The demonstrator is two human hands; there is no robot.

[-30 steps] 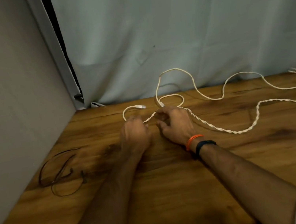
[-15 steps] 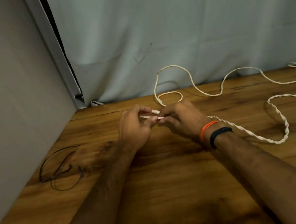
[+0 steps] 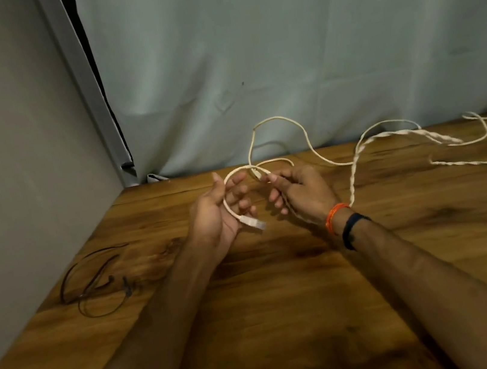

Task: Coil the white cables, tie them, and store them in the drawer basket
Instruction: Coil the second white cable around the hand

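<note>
Hands raised, fingers pinching white cable

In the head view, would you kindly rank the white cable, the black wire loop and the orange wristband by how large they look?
1. White cable, sprawling across the wooden table.
2. Black wire loop, at the left.
3. Orange wristband, clearly smallest.

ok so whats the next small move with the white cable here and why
Probably sweep the right hand toward the left hand to lay another loop. The left hand holds the white cable near its plug, with only one arc formed; the rest lies slack across the table.
</note>
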